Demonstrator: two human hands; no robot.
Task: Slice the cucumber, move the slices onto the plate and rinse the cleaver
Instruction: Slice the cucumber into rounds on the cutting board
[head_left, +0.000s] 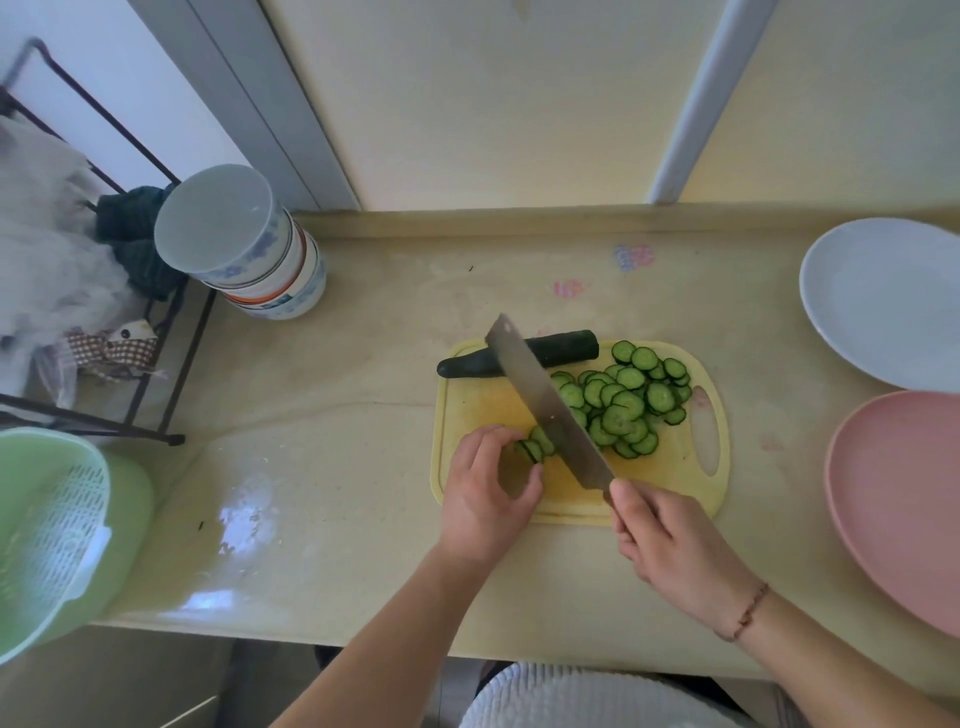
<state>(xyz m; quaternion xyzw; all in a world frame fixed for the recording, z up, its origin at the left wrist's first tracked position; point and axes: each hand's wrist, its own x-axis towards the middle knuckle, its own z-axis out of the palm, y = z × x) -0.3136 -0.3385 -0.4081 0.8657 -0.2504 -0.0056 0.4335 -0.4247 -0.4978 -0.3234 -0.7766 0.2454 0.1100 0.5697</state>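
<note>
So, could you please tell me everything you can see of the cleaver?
The cleaver has a long rectangular blade of dull grey metal. It lies diagonally over the yellow board, tip toward the far left, crossing the uncut cucumber. The right hand grips its handle, which is hidden. The blade stands against the short piece held by the left hand, slices piled to its right.

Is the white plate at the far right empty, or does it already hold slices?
Empty. The white plate shows only bare surface; the cucumber slices all lie on the yellow cutting board.

Yellow board (467, 400) — green slices (628, 400); white plate (878, 301); pink plate (893, 493)
</note>
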